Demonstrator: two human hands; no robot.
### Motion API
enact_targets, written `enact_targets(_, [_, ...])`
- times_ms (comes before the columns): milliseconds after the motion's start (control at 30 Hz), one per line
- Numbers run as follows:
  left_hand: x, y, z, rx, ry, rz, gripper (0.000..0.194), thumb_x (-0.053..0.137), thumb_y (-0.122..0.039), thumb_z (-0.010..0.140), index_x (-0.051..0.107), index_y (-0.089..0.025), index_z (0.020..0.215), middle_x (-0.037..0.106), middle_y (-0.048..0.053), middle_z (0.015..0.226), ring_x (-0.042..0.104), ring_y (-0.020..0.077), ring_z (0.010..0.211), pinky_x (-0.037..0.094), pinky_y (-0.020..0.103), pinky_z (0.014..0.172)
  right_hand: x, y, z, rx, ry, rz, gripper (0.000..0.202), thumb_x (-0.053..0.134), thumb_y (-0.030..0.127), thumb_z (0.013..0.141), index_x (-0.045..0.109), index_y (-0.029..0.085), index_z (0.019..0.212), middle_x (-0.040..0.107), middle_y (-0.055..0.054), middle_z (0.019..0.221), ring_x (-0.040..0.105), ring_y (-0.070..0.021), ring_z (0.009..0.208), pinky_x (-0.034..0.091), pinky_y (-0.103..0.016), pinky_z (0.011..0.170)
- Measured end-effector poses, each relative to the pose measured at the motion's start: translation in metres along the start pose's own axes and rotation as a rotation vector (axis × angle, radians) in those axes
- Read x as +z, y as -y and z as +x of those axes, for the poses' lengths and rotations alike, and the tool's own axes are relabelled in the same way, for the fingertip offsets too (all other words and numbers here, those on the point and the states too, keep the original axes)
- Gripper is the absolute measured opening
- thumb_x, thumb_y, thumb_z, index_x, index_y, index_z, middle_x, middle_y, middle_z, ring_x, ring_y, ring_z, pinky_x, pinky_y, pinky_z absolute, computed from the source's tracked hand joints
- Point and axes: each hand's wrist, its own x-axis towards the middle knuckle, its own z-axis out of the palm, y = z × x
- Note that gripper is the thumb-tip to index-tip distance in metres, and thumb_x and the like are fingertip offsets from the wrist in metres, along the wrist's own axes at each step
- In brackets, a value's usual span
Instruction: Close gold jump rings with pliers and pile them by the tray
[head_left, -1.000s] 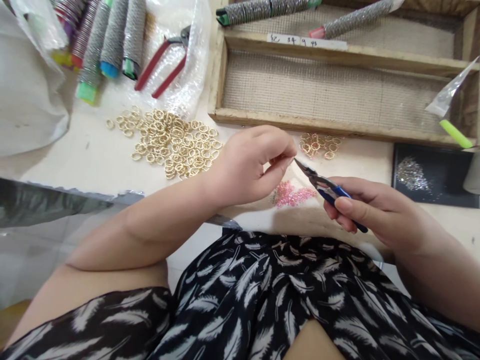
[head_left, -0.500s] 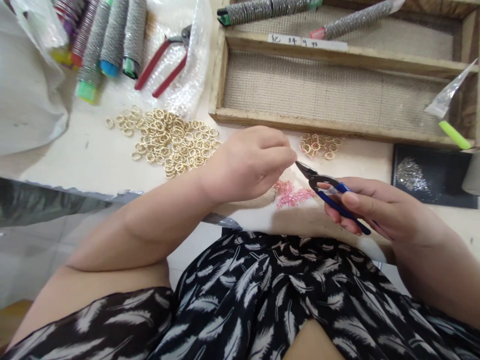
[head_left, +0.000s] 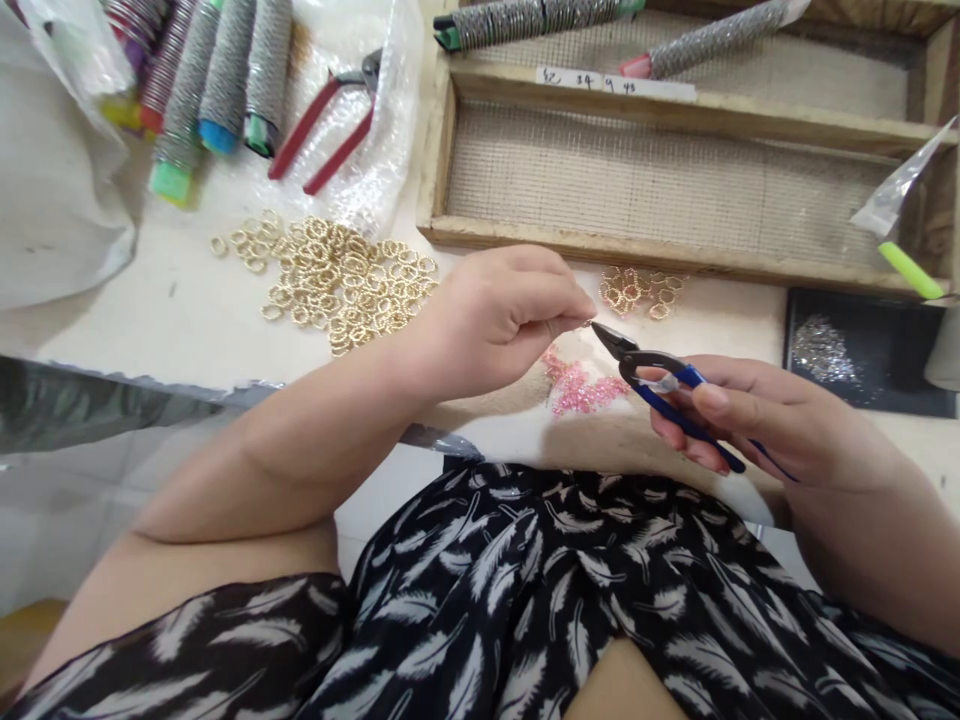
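Note:
My right hand (head_left: 739,405) is closed round the blue-handled pliers (head_left: 660,385), whose dark jaws point up and to the left. The jaw tips meet the fingertips of my left hand (head_left: 517,315), which is pinched on something too small to make out. Below the pinch lies a scatter of pink beads (head_left: 589,390) on the work surface. A small group of gold rings (head_left: 637,292), some with pink on them, sits just beyond the pliers. To the left, past my left wrist, spreads a larger pile of gold twisted rings (head_left: 345,275).
A wooden frame with mesh (head_left: 570,240) fills the back right. Red-handled pliers (head_left: 322,135) lie on clear plastic, beside several coil-wrapped rods (head_left: 225,85). At the right, a black tray (head_left: 885,385) holds tiny silver pieces (head_left: 825,350); a yellow-green capped tube (head_left: 910,270) is above it.
My left hand has turned slightly, and its thumb and fingertips show more. The pliers' handles have spread a little in my right hand; both hands stay in nearly the same place.

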Motion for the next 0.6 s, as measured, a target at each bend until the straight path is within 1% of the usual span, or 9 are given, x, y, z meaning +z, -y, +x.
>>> enact_targets(167, [-0.0032,0.0014,0.0007,-0.048,0.054,-0.036,0.021,0.063,-0.017,0.102,0.084,-0.021,0.1,0.084,0.006,0.099,0.078,0.0159,0.085,0.064,0.027,0.076,0.0028,0.001,-0.0019,-0.007,-0.005,0.017,0.053,0.078,0.072,0.088,0.07,0.02,0.081,0.065,-0.004,0.08,0.051,-0.0116,0.057,0.04,-0.024,0.045])
enact_targets(267, [-0.0046,0.0046,0.0013,-0.055,0.062,-0.046,0.022,0.062,-0.018,0.103,0.083,-0.022,0.101,0.084,0.007,0.1,0.078,0.016,0.087,0.065,0.028,0.078,0.0025,0.0012,-0.0032,0.006,-0.001,0.005,0.054,0.077,0.073,0.087,0.069,0.021,0.08,0.065,-0.004,0.078,0.05,-0.0125,0.056,0.04,-0.025,0.044])
enact_targets(433, [-0.0048,0.0098,0.0026,0.061,-0.002,-0.064,0.017,0.066,-0.015,0.101,0.081,-0.023,0.102,0.084,0.007,0.097,0.078,0.016,0.089,0.065,0.028,0.078,-0.0015,-0.0031,-0.0037,0.006,0.034,0.034,0.051,0.078,0.072,0.088,0.071,0.021,0.084,0.066,-0.005,0.081,0.053,-0.0131,0.056,0.041,-0.026,0.043])
enact_targets(533, [-0.0045,0.0067,0.0029,0.025,-0.02,-0.077,0.018,0.066,-0.015,0.101,0.08,-0.026,0.101,0.084,0.006,0.098,0.078,0.0156,0.087,0.065,0.027,0.075,-0.0037,-0.0069,-0.0024,-0.023,0.052,0.054,0.05,0.078,0.07,0.089,0.072,0.02,0.085,0.066,-0.005,0.081,0.052,-0.0119,0.055,0.04,-0.025,0.043])
enact_targets(600, [-0.0039,0.0034,0.0027,0.001,-0.035,-0.086,0.018,0.066,-0.016,0.101,0.079,-0.028,0.1,0.084,0.005,0.098,0.078,0.0157,0.086,0.065,0.027,0.075,-0.0036,-0.0075,-0.0018,-0.036,0.037,0.059,0.05,0.078,0.07,0.09,0.072,0.02,0.085,0.066,-0.004,0.081,0.052,-0.0114,0.055,0.039,-0.024,0.043])
